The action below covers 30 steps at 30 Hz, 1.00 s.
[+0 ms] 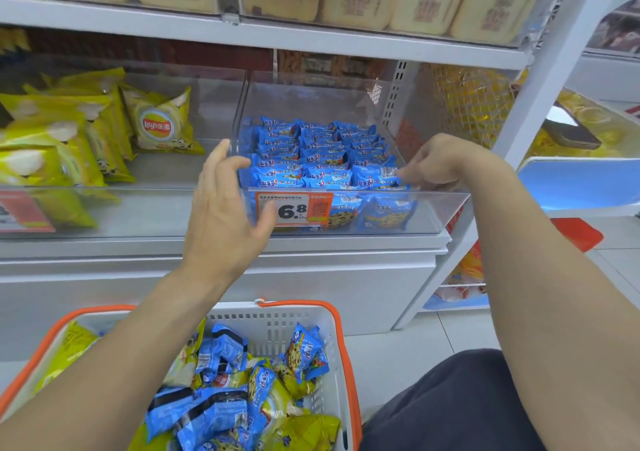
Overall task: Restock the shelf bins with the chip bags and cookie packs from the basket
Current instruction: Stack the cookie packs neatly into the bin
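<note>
"Lay's" on chip bag (pixel 157 125); price tag (pixel 294 209) "6.8"

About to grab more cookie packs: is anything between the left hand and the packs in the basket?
Only the person's own left forearm crosses above the basket. The blue cookie packs lie uncovered on top. The left hand is up at the bin.

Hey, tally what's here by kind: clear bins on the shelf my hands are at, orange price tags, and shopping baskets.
Clear plastic bins on that shelf: 2
Orange paper price tags: 3
White plastic basket with orange rim: 1
Total: 6
</note>
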Available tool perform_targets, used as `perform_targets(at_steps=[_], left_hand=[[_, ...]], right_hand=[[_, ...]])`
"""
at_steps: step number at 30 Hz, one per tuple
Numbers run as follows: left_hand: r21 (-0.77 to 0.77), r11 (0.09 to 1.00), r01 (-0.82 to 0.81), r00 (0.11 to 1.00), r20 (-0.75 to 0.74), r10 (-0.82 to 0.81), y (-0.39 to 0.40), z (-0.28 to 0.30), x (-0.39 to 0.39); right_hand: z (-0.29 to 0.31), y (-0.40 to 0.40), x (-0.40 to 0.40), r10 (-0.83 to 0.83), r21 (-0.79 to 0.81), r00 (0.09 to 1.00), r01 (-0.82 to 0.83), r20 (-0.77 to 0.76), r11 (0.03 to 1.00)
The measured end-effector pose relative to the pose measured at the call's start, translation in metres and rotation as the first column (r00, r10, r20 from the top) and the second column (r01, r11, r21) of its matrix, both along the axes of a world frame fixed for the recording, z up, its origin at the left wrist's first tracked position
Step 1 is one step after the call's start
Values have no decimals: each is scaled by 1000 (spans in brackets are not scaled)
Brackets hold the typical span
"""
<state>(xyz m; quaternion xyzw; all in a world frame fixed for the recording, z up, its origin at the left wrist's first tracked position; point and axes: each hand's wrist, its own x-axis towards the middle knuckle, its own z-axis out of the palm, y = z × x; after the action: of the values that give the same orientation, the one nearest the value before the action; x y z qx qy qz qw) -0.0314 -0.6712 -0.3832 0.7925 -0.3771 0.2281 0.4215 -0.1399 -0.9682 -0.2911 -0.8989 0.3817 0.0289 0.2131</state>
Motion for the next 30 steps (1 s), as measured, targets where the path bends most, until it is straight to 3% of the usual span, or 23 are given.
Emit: perform_targets(at_steps=[2,4,6,8,11,15,17,20,23,25,28,30], left_hand=[[-93,995,24,999,39,-20,15,7,-2],[-130,992,-4,997,71,14,34,8,-9],[-120,993,7,999,-40,-12,53,2,-18],[-42,997,60,974,-217,-68,72,-12,-22],[248,946,208,916,-388,-100,106,-43,-21],[633,706,316,855,-512,76,152,-87,-26],[726,594,346,834,-528,159,168,-108,-35],[671,581,460,749,-645,152,180,-134,-64],[493,662,565,611,-789,66,175,-155,-108],[372,692,618,510,-860,7,165,-167,-135],[326,694,642,461,-887,-11,154,-178,-157],[355,678,644,504,-863,-26,150,-187,-161]], right_hand=[[7,5,-1,2,-75,978,14,206,997],[12,24,-1,102,-114,877,-54,470,992],[13,53,1,225,-112,753,-198,618,974],[8,89,5,322,-92,690,-349,648,933],[-8,143,12,491,-102,681,-527,543,844],[-58,207,24,761,-60,593,-777,264,626],[-92,233,27,848,30,527,-850,63,526],[-147,259,21,883,215,399,-866,-247,451],[-198,268,-1,839,360,153,-852,-522,379],[-221,266,-21,793,419,13,-843,-609,336],[-245,256,-42,798,446,-47,-848,-600,286],[-259,250,-49,822,385,14,-879,-570,282]])
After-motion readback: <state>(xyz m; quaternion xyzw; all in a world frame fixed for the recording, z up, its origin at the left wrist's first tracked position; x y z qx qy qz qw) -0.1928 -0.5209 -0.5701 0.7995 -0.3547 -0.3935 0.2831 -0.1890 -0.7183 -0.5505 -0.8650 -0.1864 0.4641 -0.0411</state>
